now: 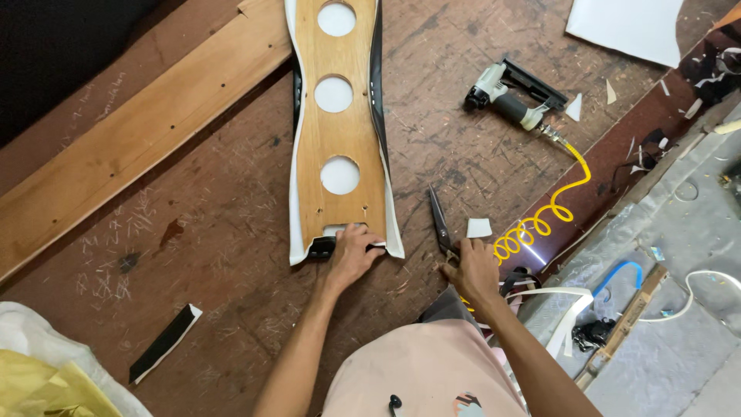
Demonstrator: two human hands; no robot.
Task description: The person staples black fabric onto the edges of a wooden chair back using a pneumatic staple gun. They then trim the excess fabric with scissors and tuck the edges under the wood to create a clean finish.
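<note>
On workbench (231,255): L hand (353,255) on wood panel (340,139), R hand (472,270) w/ scissors (440,220).

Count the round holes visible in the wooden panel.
3, in a row down the wooden panel: top hole, middle hole, bottom hole above the left hand. The panel runs past the frame's top edge, so more may be hidden.

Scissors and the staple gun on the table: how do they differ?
The scissors are dark, slim and pointed, while the staple gun is bulkier, grey and black. The scissors are under the right hand; the staple gun lies untouched, farther away. The staple gun trails a coiled yellow hose; the scissors have nothing attached. Both rest on the scratched wooden table.
</note>
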